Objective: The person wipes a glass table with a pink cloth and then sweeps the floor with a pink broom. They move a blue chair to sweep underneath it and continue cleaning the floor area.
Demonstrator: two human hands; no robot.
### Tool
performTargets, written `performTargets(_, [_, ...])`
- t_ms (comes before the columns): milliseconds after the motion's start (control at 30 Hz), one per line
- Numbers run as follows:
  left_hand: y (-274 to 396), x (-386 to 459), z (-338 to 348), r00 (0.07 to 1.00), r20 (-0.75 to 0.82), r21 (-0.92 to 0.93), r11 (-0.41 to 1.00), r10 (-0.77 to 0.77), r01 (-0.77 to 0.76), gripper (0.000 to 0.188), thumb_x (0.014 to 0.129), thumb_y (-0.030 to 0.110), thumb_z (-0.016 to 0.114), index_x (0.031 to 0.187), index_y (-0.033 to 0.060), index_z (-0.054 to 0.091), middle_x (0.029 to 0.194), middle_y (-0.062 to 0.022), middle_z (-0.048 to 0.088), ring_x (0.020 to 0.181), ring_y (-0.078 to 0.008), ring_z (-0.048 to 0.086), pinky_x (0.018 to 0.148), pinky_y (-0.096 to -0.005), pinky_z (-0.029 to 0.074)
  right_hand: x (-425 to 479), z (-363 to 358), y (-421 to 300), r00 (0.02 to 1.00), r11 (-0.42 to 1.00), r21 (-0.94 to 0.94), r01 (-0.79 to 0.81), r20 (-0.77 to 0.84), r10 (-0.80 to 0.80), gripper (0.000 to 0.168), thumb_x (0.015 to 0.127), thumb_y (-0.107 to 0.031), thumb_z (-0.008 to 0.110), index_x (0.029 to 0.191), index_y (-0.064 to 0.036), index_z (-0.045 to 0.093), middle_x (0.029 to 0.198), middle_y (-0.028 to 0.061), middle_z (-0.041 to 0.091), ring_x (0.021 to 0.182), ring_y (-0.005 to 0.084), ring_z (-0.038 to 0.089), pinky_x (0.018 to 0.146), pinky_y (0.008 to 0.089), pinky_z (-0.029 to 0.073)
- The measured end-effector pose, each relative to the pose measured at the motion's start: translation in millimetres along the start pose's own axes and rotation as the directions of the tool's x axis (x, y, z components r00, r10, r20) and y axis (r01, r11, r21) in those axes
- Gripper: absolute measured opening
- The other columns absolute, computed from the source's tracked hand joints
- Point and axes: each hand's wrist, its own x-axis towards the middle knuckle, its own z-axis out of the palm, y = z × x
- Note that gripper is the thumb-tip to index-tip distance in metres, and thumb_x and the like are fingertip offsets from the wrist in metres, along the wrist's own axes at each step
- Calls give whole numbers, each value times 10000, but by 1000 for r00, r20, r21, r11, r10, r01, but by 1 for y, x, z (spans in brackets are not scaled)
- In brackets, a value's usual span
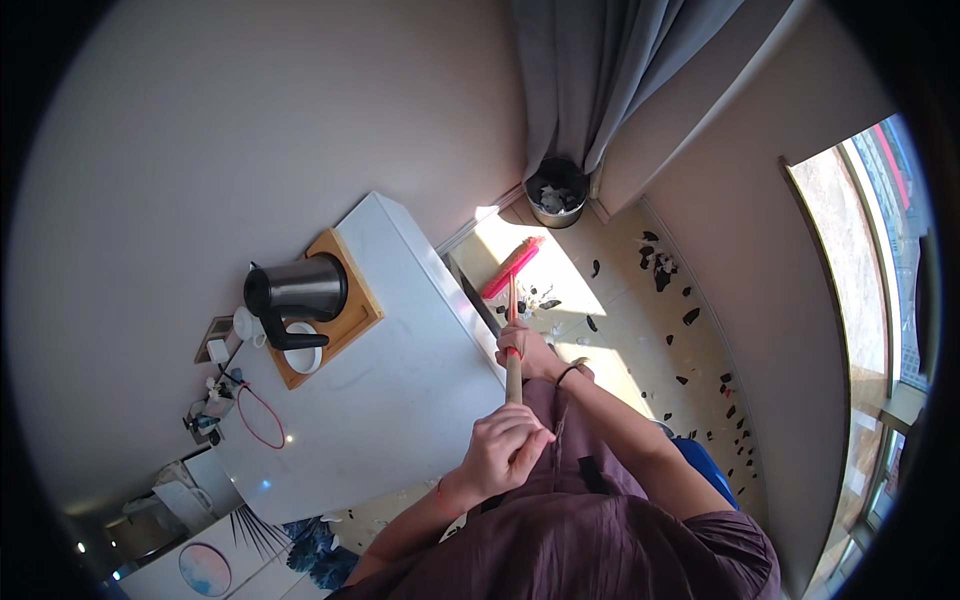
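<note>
My left hand [510, 450] is closed round the upper end of a broom's wooden handle [514, 379]. Farther down the same handle, my right hand [529, 351] grips it. The broom's pink head [512, 268] rests on the sunlit tile floor beside the white table. Scraps of white and dark litter [532, 298] lie just below the bristles, partly behind the handle. More dark scraps [661, 274] are scattered over the floor to the right, along the wall. A round metal bin [556, 211] with crumpled white waste inside stands in the corner under the curtain.
The white table [397, 405] bears an electric kettle [300, 289] and a white bowl [303, 360] on a wooden tray [367, 315]. A grey curtain [577, 75] hangs above the bin. Something blue [705, 472] stands at my right side. A window is at far right.
</note>
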Motion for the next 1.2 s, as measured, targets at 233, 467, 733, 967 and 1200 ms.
performTargets(233, [-69,30,24,988,77,138,980,131,-141,145,866,14,608,732,-11,656,701,-111,647,689,-303,642,692,-361,520,54,16,71,938,988,151,18,-345,35,191,731,-129,681,665,-27,534,725,135,556,817,360,554,786,432,469])
performTargets(467, [-46,5,4,999,33,111,994,9,-13,187,838,20,660,673,-25,584,681,-147,626,672,-330,629,674,-385,522,31,9,39,999,999,8,-31,-25,31,229,700,-173,687,612,-43,521,719,125,554,833,342,570,796,410,476])
performTargets(733, [-72,33,18,996,35,146,985,82,-86,214,870,22,615,660,-11,590,624,-117,597,597,-303,596,628,-368,492,65,1,62,975,995,85,54,-221,-34,187,692,-117,666,629,-41,508,711,127,545,811,341,565,793,400,460])
performTargets(967, [-42,24,0,1000,9,40,999,6,-6,216,832,-20,599,617,0,588,592,-108,574,587,-293,593,588,-352,487,21,-5,40,996,997,4,-80,50,79,170,694,-155,664,613,-63,547,710,108,566,812,330,560,799,405,461])
performTargets(1200, [1,32,-17,993,-30,8,993,118,-118,217,806,20,668,633,-4,540,626,-126,575,618,-310,609,623,-374,513,32,-28,-16,998,998,-25,-57,1,57,209,687,-188,667,583,-64,535,688,109,560,798,321,561,783,407,471])
